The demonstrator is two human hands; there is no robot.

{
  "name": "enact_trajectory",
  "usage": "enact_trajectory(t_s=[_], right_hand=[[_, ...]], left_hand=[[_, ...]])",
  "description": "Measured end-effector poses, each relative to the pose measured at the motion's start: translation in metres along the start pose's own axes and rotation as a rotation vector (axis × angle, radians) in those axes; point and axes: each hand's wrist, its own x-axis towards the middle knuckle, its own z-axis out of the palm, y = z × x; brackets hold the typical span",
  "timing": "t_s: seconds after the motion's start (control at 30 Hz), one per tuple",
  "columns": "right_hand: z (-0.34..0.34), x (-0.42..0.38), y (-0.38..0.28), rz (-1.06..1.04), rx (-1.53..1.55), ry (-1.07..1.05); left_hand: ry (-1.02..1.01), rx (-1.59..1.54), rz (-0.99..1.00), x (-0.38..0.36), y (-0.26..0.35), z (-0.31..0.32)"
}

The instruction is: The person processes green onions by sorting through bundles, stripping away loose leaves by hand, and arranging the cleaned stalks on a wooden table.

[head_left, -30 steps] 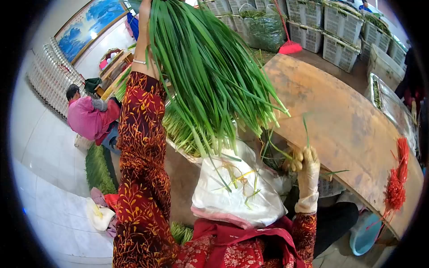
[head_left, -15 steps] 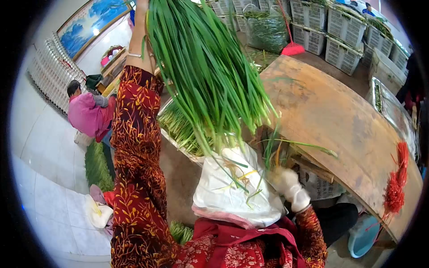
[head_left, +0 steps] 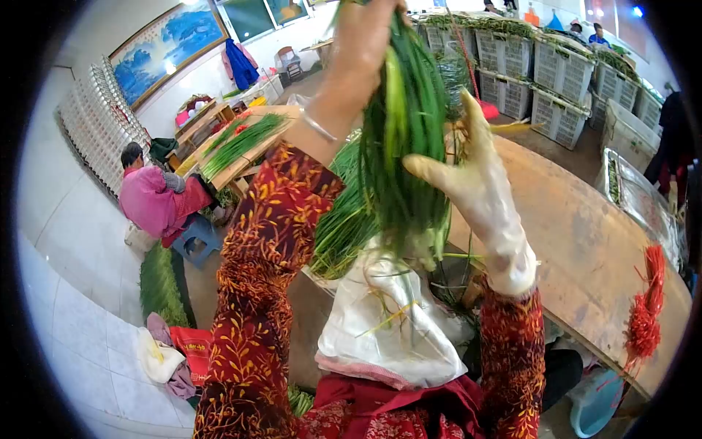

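My bare left hand (head_left: 360, 62) is closed around the leafy end of a bunch of garlic chives (head_left: 409, 139), raised so the pale stem ends hang down over my lap. Just right of the bunch, my right hand (head_left: 479, 194) in a whitish glove is open, thumb and fingers spread toward the leaves. A white sack cloth (head_left: 391, 322) covers my lap, with a few loose yellowed leaves (head_left: 391, 318) on it. Behind the raised bunch, more chives (head_left: 342, 230) lie piled in front of me.
A wooden board table (head_left: 578, 234) curves along my right, bearing a bundle of red ties (head_left: 645, 314). Crates (head_left: 559, 69) of greens are stacked at the back. A person in pink (head_left: 153, 194) sits at left by another table (head_left: 274, 132). A blue basin (head_left: 596, 402) stands low right.
The chives went from spread out at a slant to hanging upright from my left hand, which came closer. My right hand rose from beside the lap cloth to the bunch.
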Motion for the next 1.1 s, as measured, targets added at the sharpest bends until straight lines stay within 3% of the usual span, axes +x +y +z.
enact_trajectory(t_s=[0.03, 0.07, 0.1, 0.13, 0.2, 0.27, 0.3, 0.37, 0.43, 0.47, 0.5, 0.57, 0.6, 0.7, 0.77, 0.8, 0.87, 0.9, 1.0, 1.07, 1.1], right_hand=[[0.009, 0.01, 0.001, -0.03, 0.085, 0.026], [0.019, 0.02, 0.002, -0.062, 0.169, 0.049], [0.023, 0.026, 0.003, -0.072, 0.208, 0.065], [0.021, 0.03, 0.001, -0.067, 0.23, 0.086], [0.014, 0.035, 0.001, -0.039, 0.227, 0.125], [0.007, 0.045, 0.021, -0.056, 0.307, 0.14], [-0.002, 0.036, 0.008, -0.066, 0.55, 0.097], [-0.02, 0.031, -0.004, 0.134, 0.586, 0.066], [-0.033, 0.036, 0.012, 0.09, 0.635, 0.006], [-0.039, 0.036, 0.016, 0.125, 0.655, -0.066], [-0.044, 0.035, 0.015, 0.159, 0.675, -0.138], [-0.052, 0.031, 0.013, 0.201, 0.769, -0.226], [-0.052, 0.027, 0.006, 0.223, 0.827, -0.293], [-0.045, 0.021, 0.01, 0.316, 0.971, -0.452], [-0.04, 0.014, 0.014, 0.342, 0.995, -0.418], [-0.041, 0.012, 0.02, 0.33, 0.904, -0.504], [-0.041, -0.004, 0.037, 0.247, 0.704, -0.634], [-0.047, -0.016, 0.046, 0.327, 0.632, -0.781], [-0.041, -0.085, 0.103, 0.53, 0.68, -0.709], [-0.055, -0.115, 0.112, 0.713, 0.526, -0.606], [-0.051, -0.13, 0.116, 0.696, 0.631, -0.594]], left_hand=[[0.056, 0.033, -0.131, 0.0, 0.003, 0.009], [0.04, 0.246, -0.131, -0.004, 0.008, 0.016], [0.042, 0.245, -0.067, -0.008, 0.021, 0.031], [0.05, 0.015, 0.375, -0.005, 0.004, 0.051], [0.066, -0.233, 0.79, -0.006, -0.021, 0.063], [-0.325, -0.206, 0.269, -0.019, 0.028, 0.053], [-0.364, -0.168, 0.174, -0.017, 0.029, 0.058], [-0.447, -0.08, -0.014, -0.014, 0.031, 0.067], [-0.747, -0.211, 0.071, -0.01, 0.035, 0.06], [-0.724, -0.142, 0.096, -0.007, 0.032, 0.055], [-0.678, 0.123, 0.255, -0.005, 0.029, 0.051], [-0.496, 0.117, 0.073, -0.021, 0.011, 0.051], [-0.645, -0.031, 0.079, -0.018, 0.012, 0.046], [-0.565, -0.38, -0.303, -0.03, -0.003, 0.046], [-0.555, -0.511, -0.306, -0.034, -0.017, 0.052], [-0.536, -0.644, -0.3, -0.035, -0.021, 0.054], [-0.421, -0.594, -0.429, -0.039, -0.024, 0.043], [-0.38, -0.564, -0.472, -0.036, -0.027, 0.03], [-0.336, -0.666, -0.511, -0.018, -0.057, -0.02], [-0.316, -0.684, -0.532, -0.017, -0.067, -0.043], [-0.295, -0.72, -0.545, -0.02, -0.07, -0.049]])
